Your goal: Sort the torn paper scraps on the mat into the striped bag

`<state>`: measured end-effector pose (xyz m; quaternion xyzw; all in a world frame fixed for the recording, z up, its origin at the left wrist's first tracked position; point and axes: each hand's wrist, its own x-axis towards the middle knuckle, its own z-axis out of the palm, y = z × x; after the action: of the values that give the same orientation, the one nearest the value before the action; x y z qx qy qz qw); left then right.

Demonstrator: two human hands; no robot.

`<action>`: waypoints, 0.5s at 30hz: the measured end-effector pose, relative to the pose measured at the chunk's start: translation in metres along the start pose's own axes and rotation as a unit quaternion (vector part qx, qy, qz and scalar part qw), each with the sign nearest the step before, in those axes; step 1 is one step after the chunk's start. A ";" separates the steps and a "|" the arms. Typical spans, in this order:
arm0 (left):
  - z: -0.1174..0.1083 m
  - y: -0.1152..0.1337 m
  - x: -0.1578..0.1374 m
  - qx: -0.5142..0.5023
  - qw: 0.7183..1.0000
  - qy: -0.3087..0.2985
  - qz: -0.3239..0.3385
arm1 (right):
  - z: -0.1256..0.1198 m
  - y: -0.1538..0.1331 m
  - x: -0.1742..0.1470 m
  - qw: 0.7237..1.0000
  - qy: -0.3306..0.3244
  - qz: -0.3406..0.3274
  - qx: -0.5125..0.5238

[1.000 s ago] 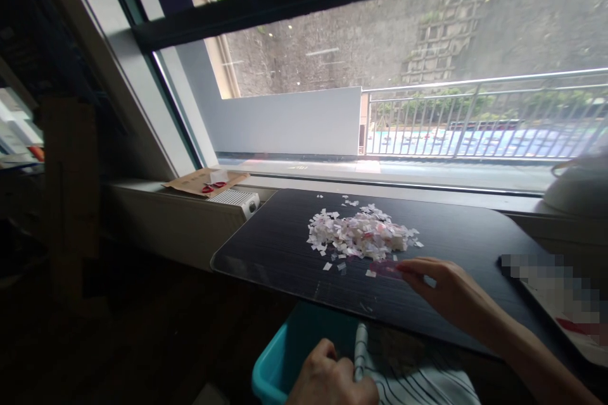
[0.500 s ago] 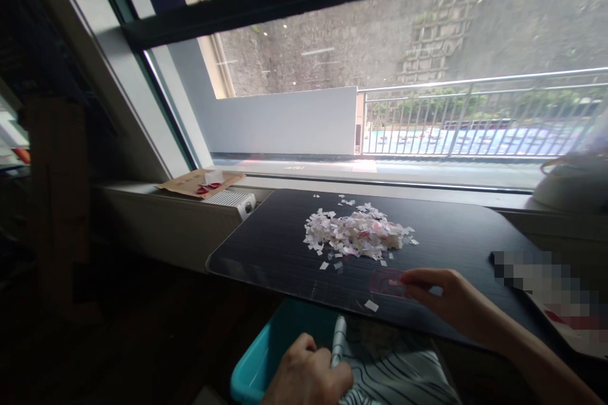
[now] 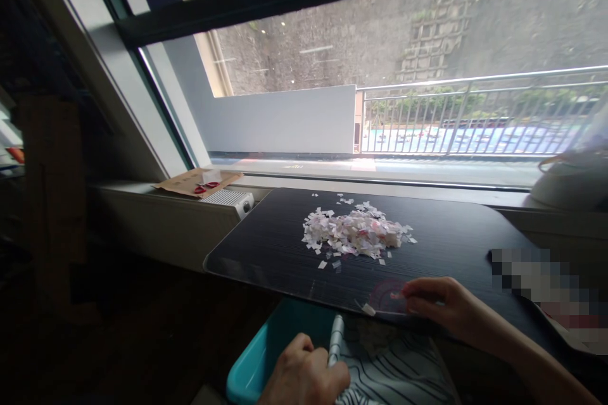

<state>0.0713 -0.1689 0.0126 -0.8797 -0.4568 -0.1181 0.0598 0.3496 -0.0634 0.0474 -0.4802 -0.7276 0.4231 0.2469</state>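
My right hand [image 3: 439, 304] pinches a thin, see-through pinkish plastic piece [image 3: 387, 294], held flat at the near edge of the dark table [image 3: 266, 247]. Just left of that piece lies one white paper scrap [image 3: 368, 310]. Farther back, a heap of small cut paper pieces [image 3: 354, 231] covers the middle of the table, with stray bits around it. Below the table edge, my left hand [image 3: 304, 373] is closed on the rolled rim of a white bag with black stripes [image 3: 394, 367]. A teal plastic bin [image 3: 247, 361] stands beside and partly behind this hand.
On the sill at the left, red-handled scissors [image 3: 206, 187] rest on brown paper [image 3: 178, 183], near a white radiator [image 3: 232, 200]. A blurred-out object [image 3: 536, 285] lies at the table's right side. Behind the table is a large window.
My right hand has drawn the plastic piece slightly toward me, to the table's near edge, and the loose scrap has shifted with it. My left hand keeps its grip.
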 end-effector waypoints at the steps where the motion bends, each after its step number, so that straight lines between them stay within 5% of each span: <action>1: -0.001 0.000 0.000 -0.002 1.000 -0.002 -0.002 | 0.000 -0.002 -0.001 1.000 -0.007 0.003 -0.001; 10: 0.017 -0.023 -0.012 -0.010 0.996 -0.084 -0.035 | 0.017 -0.015 0.033 0.997 0.027 -0.040 0.065; 15: -0.001 -0.031 -0.020 -0.007 0.987 -0.131 -0.095 | 0.049 -0.019 0.076 0.993 0.080 -0.080 0.042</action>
<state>0.0347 -0.1672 0.0084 -0.8406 -0.5412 -0.0098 -0.0179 0.2710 -0.0166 0.0339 -0.4419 -0.7232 0.3924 0.3575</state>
